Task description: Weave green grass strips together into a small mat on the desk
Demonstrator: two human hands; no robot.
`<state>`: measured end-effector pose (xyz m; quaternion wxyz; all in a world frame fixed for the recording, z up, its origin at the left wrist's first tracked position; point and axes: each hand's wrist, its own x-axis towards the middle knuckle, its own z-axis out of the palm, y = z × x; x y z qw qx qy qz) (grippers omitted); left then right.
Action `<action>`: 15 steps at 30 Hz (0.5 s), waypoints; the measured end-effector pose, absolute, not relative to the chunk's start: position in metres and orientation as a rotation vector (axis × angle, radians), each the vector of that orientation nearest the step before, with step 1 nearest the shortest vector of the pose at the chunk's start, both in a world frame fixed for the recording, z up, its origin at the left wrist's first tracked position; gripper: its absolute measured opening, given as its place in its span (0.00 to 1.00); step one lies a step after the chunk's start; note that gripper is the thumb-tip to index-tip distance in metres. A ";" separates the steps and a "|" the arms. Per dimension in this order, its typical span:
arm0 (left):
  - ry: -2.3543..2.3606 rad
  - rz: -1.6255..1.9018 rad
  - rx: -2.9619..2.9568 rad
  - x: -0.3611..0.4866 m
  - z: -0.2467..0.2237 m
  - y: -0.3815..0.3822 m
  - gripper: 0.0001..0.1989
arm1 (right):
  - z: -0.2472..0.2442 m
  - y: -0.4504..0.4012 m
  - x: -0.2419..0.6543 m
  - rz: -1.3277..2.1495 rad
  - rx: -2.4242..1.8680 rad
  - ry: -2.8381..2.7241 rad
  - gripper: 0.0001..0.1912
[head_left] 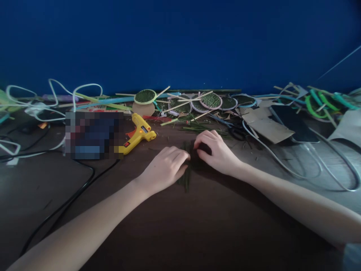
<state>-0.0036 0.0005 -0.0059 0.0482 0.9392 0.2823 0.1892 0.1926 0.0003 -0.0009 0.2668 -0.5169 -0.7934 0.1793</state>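
Several thin dark green blades (186, 182), like strips of grass or leaf, lie on the dark table in front of me. My left hand (167, 165) is closed over them from the left, thumb and fingers bent together around the blades. Just to the right, my right hand (213, 150) is curled, thumb and fingertips drawn close together beside the blades. Whatever its fingertips may hold is too small and dark to make out. More green blades (194, 128) are scattered beyond my hands.
A yellow glue gun (140, 131) with a lit orange light lies left, beside a pixelated patch. Round woven-looking green discs (211, 101) and sticks line the blue wall. Scissors (238, 131), cardboard (269, 124), a phone (295, 124) and white cables (282, 167) are at right. A black cord (70, 199) crosses left.
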 end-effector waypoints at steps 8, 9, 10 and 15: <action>0.917 0.550 2.752 -0.006 -0.009 0.000 0.07 | -0.008 -0.009 0.186 0.277 -1.470 -2.269 0.12; 0.921 0.554 2.734 -0.006 -0.009 0.001 0.07 | -0.008 -0.009 0.186 0.294 -1.470 -2.267 0.11; 0.924 0.563 2.719 -0.005 -0.009 0.001 0.08 | -0.008 -0.009 0.186 0.312 -1.472 -2.261 0.11; 0.939 0.597 2.668 -0.005 -0.009 0.002 0.09 | -0.010 -0.008 0.186 0.395 -1.473 -2.206 0.11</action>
